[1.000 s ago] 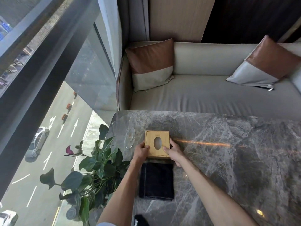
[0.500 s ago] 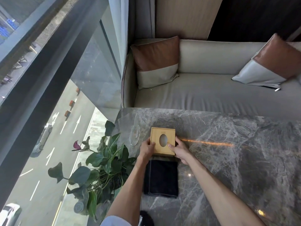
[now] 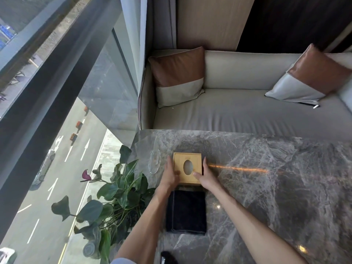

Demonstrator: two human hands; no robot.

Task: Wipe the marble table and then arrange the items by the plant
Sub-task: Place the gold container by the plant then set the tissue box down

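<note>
A square wooden tissue box with an oval hole in its lid stands on the grey marble table, near the left edge. My left hand presses against its left side and my right hand against its right side, thumbs on the lid. Just in front of the box lies a folded black cloth. A clear glass dish rests left of the box. The green plant with one dark red flower stands at the table's left edge.
A grey sofa with two brown-and-grey cushions runs along the table's far side. A floor-to-ceiling window overlooks a street on the left. A small black object shows at the bottom edge.
Both hands have shifted from the box's near corners to its two sides. The box sits in about the same spot; the view has tilted a little.
</note>
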